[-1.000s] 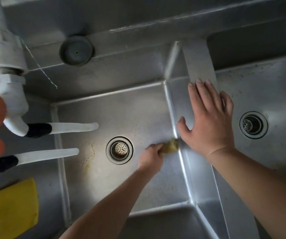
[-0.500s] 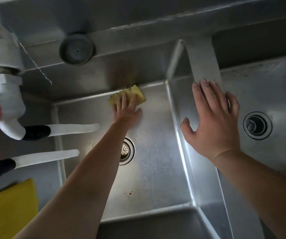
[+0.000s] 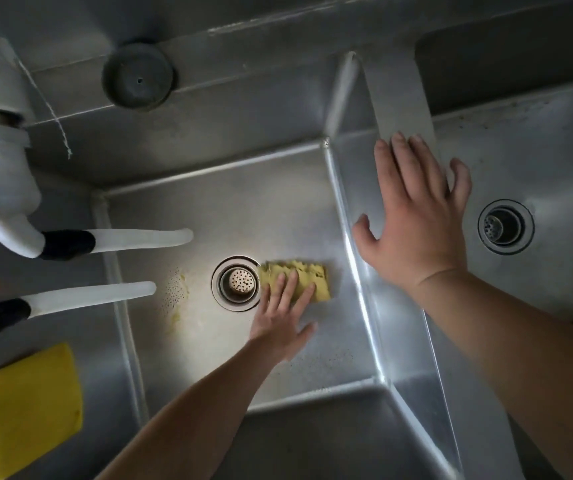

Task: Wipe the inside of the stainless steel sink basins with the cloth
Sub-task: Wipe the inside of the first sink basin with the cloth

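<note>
One camera only — it is riding on the person's head, looking steeply down into the left sink basin (image 3: 229,209), close above it. The divider (image 3: 402,109) is running up right of centre, and part of the right basin (image 3: 537,161) is showing at the edge — both forearms are reaching in from below.

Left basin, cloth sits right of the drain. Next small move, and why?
Probably slide the cloth left, past the drain, onto the yellowish speckled patch on the basin floor. The left hand already presses the cloth flat beside the drain, and that patch looks like the plainest residue left there. The right hand rests on the divider, bracing.
</note>
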Demonstrator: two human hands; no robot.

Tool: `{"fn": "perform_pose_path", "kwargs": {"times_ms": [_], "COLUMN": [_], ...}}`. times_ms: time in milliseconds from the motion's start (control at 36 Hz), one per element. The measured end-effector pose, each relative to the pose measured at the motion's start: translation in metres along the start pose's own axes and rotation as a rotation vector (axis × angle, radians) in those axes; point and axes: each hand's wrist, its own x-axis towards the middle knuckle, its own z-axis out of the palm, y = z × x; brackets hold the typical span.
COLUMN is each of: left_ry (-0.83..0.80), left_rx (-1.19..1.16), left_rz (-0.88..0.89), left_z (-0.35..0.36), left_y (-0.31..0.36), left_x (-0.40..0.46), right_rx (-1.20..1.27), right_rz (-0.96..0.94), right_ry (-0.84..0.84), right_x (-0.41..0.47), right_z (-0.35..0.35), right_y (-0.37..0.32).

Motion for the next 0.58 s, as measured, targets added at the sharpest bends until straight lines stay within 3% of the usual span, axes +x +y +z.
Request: {"fn": "perform_pose_path", "kwargs": {"times_ms": [222,583], "left_ry": [-0.103,-0.222], "left_rx": [0.065,-0.059], "left_rz": [0.146,0.012], "left_z": [0.038,0.006], "left_y": [0.022,0.043], "left_x": [-0.062,-0.042], "right_rx": [-0.016,-0.049], "right_rz": [0.004,-0.012], "right_ry": [-0.019,-0.055], "right_x": [-0.001,-0.003], "right_z": [0.0,-0.001], "right_y": [-0.002,-0.003]}}
